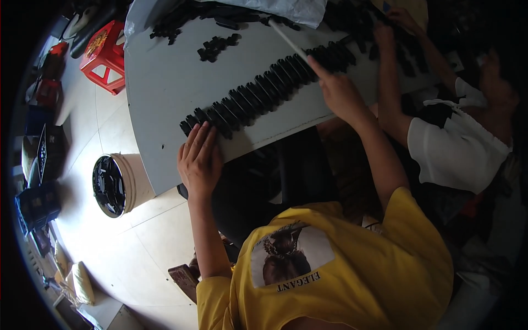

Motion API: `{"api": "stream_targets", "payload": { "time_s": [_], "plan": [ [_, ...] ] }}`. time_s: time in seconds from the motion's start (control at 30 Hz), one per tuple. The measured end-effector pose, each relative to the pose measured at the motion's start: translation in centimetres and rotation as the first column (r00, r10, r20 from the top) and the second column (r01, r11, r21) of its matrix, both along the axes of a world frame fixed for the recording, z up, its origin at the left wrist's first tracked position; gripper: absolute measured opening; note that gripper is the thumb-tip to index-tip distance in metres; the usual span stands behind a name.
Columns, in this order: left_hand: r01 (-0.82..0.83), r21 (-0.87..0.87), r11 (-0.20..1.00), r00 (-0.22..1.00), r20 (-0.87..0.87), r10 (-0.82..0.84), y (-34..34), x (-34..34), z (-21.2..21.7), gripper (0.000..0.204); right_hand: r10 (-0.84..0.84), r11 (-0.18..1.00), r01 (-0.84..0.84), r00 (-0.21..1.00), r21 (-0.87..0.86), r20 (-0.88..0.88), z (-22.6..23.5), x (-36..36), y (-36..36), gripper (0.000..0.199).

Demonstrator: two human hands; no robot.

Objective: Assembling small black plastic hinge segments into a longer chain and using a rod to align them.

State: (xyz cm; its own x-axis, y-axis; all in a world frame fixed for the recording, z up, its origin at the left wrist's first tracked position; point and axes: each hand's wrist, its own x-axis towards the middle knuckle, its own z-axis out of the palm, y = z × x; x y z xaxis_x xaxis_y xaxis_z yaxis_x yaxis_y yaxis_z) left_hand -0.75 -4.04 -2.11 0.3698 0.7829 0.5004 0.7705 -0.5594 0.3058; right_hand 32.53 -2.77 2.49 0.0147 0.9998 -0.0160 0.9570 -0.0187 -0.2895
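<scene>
A long slanting row of black plastic pieces [256,93] lies side by side on the grey-white table [159,99]. My left hand [199,157] rests on the row's near left end, its fingers stretched out and touching the last pieces. In my right hand [342,96] is a thin pale stick [289,39], gripped at its lower end with the index finger along it. The stick points up and left, over the table beyond the row. What its far tip is made of cannot be made out.
A small cluster of black pieces [219,47] lies beyond the row, with more heaped near a white plastic bag [275,6]. Another person's hand [404,21] works among black pieces at right. A white bucket [135,184] holding black pieces and a red stool [104,58] stand at left.
</scene>
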Motion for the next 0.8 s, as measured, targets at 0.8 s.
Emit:
{"api": "stream_targets", "payload": {
  "time_s": [0.8],
  "plan": [
    [-0.022,0.007,1.0,1.0,-0.009,0.022,0.3,0.3,-0.2,0.038,-0.109,0.99,0.123,0.976,-0.067,0.189,-1.3,3.2,0.7,0.062]
  ]
}}
